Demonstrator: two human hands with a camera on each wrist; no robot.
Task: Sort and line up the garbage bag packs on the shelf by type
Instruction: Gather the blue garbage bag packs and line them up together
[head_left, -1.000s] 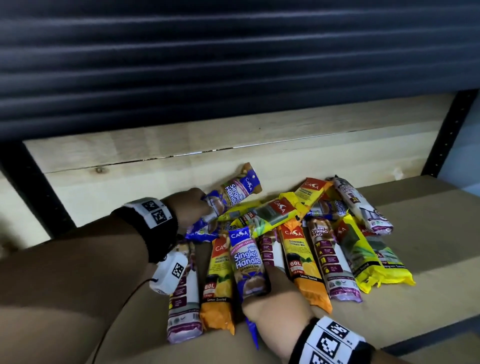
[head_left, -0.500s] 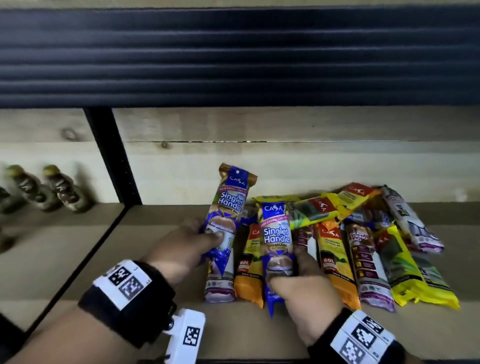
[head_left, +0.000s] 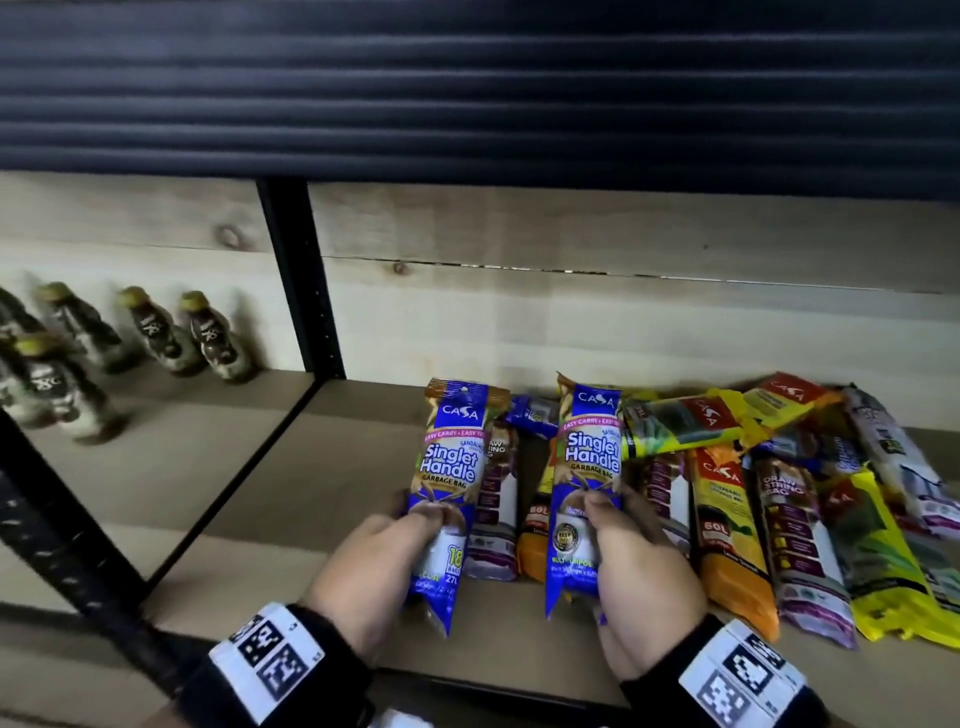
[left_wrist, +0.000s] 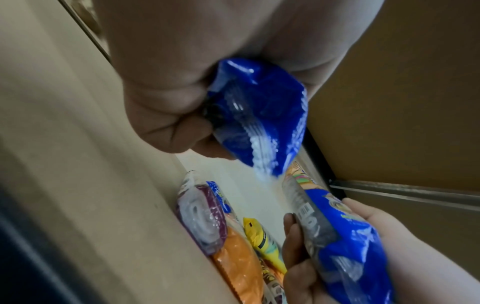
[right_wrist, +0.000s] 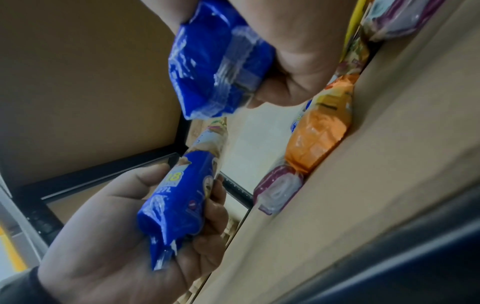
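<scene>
Each hand holds a blue "Singlet Handle" garbage bag pack upright above the shelf board (head_left: 322, 499). My left hand (head_left: 384, 561) grips the left blue pack (head_left: 453, 467) by its lower half; this pack (left_wrist: 262, 123) fills the left wrist view. My right hand (head_left: 639, 566) grips the right blue pack (head_left: 589, 467), whose blue end (right_wrist: 221, 61) shows in the right wrist view. Behind and to the right lies a heap of packs: orange (head_left: 727, 519), purple drawstring (head_left: 800, 540), yellow-green (head_left: 883, 561), and one more blue pack (head_left: 535, 413).
A black upright post (head_left: 301, 280) divides this bay from the left one, where several dark bottles (head_left: 208, 338) stand. A wooden back panel (head_left: 571, 322) closes the rear. The dark underside of the shelf above (head_left: 467, 88) hangs overhead. Bare board lies left of the packs.
Both hands lifted their blue packs out of the heap and brought them upright, side by side. My left hand moved from the back of the heap toward the front left. The view shifted left.
</scene>
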